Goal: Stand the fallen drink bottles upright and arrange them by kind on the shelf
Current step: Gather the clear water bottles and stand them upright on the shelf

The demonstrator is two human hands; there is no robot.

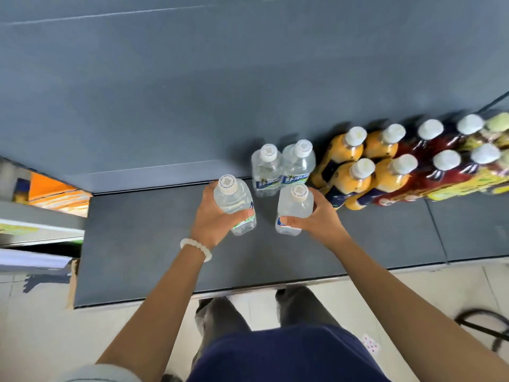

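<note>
Over a dark grey shelf (132, 238), both forearms reach forward, each hand wrapped round a clear plastic water bottle with a white cap. Left hand (213, 216), a white bead bracelet (196, 248) at its wrist, grips one bottle (235, 205); right hand (316, 216) grips the other (293, 209). Both bottles stand near upright, caps up. Two matching clear bottles (281, 169) stand just behind, beside rows of orange (358, 172), red (440, 166) and yellow-green (490, 161) drink bottles.

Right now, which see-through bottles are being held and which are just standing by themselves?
The two front clear bottles are held: one in the left hand, one in the right hand. The two clear bottles behind them stand untouched against the shelf's back wall.
</note>
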